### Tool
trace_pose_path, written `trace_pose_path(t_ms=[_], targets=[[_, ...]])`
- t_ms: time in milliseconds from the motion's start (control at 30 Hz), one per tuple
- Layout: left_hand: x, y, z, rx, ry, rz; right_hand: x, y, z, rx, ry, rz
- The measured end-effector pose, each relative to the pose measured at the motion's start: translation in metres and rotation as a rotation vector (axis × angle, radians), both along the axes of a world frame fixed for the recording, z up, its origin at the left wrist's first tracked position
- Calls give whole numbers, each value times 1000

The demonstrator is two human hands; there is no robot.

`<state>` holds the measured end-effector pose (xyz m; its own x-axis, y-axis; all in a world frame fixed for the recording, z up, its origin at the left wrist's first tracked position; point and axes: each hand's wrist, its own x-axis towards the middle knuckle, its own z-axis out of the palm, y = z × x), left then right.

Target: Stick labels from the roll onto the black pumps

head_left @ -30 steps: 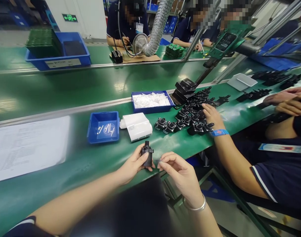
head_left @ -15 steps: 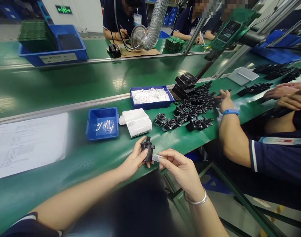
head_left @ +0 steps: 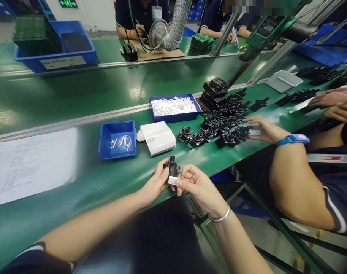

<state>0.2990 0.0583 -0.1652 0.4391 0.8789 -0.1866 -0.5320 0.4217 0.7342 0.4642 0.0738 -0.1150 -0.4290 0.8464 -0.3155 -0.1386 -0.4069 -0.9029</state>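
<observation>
The left hand (head_left: 154, 187) holds a black ribbed part (head_left: 172, 167) just above the near edge of the green table (head_left: 113, 179), its grip closed around the body with the thumb on the side toward the wearer and the fingers behind. The part stands nearly upright in that grip, its narrow spout rising clear above the thumb and its collar level with the upper knuckles, so that the lower body sits to the right of the thumb and faces the wearer. Across this lower body lies a small white label (head_left: 172, 180), its left end near the left thumb and its right end under the tip of the right thumb. The right hand (head_left: 201, 190) has a narrow grip, thumb and fingers pinching the label's right end beside the part; whether the label touches the body along its whole length, I cannot tell. Beyond the hands on the table are a small blue tray (head_left: 104, 140), a curled white sheet (head_left: 159, 141) and, behind it, a blue tray of white strips (head_left: 176, 117). To the right lie many black parts (head_left: 224, 122) in a cluster, with a co-worker's hand (head_left: 266, 130) by its right edge
</observation>
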Motion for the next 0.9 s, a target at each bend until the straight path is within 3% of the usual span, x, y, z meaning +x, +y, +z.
trace_pose_path(t_ms=[900], targets=[[-2, 1, 4, -44, 32, -32, 2, 4, -2, -59, 15, 24]])
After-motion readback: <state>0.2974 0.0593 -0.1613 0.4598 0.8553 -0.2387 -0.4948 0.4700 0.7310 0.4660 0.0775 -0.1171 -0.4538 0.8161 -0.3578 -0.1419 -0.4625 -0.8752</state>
